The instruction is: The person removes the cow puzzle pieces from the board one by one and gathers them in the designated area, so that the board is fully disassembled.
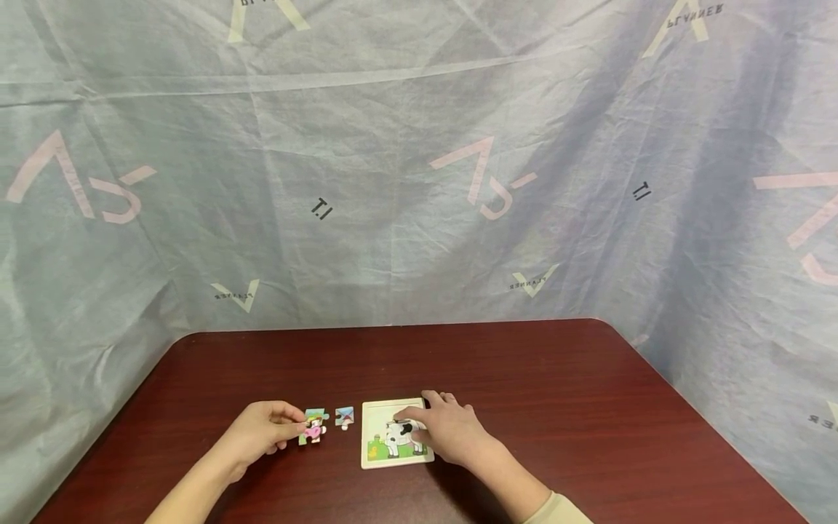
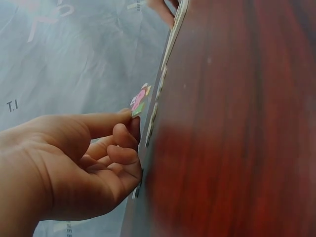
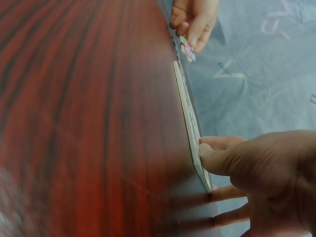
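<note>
My left hand (image 1: 265,433) pinches a small pink jigsaw piece (image 2: 140,98) between thumb and forefinger, raised above the table. Below it in the head view lies another jigsaw piece (image 1: 316,413), partly covered. Slightly to the right is a blue piece (image 1: 345,417) with a knob. My right hand (image 1: 452,429) rests over the right side of a square puzzle board (image 1: 398,464), which has a pale frame and a black-and-white cow on green. In the right wrist view, thumb and forefinger touch the board's face while other straight fingers reach the table beside it. The hand hides part of the picture.
The dark red wooden table (image 1: 556,378) has rounded far corners. Grey printed cloth (image 1: 393,218) hangs behind it and along both sides. The board lies flat near the middle, right of the loose pieces.
</note>
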Available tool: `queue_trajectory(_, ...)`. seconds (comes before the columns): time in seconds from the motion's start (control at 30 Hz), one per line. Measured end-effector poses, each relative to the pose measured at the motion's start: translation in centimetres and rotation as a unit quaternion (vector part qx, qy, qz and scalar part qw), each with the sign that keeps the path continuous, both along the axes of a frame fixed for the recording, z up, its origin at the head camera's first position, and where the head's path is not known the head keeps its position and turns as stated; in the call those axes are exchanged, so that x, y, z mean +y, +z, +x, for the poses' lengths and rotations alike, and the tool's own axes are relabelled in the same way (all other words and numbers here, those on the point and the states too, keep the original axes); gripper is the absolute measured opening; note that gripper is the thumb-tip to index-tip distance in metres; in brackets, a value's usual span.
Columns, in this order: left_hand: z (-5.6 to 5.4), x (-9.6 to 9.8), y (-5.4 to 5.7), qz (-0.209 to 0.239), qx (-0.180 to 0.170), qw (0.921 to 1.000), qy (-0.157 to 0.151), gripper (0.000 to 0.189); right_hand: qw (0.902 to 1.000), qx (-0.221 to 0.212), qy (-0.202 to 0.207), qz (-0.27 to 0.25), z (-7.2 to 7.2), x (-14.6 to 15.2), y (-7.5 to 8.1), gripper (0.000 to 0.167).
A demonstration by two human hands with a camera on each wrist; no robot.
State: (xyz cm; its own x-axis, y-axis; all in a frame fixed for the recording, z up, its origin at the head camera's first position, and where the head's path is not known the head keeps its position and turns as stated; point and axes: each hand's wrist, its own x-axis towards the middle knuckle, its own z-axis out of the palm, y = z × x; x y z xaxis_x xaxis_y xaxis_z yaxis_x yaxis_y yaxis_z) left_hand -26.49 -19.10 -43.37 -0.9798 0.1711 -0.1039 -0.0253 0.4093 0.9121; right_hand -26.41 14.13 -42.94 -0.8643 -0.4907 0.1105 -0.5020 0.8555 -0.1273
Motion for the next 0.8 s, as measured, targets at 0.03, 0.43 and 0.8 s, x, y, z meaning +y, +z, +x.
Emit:
queue_trajectory(0.03, 0.0, -0.2, 0.0, -0.002, -0.002, 1.0, 0.0, 0.021, 1.0, 0.0, 0.0, 0.0, 0.0, 0.0, 0.0, 0.036)
queue_trajectory(0.43, 0.7, -3.4, 0.0, -0.013, -0.009, 0.9998, -0.013, 0.024, 1.0, 0.001, 0.001, 0.0, 0.0, 0.0, 0.3, 0.036)
queue_trajectory(0.8, 1.0, -5.5, 0.5, -0.049, -0.005, 0.9986, -0.021, 0.022, 0.9999, 0.006, 0.008, -0.003, 0.0, 0.0, 0.2, 0.036)
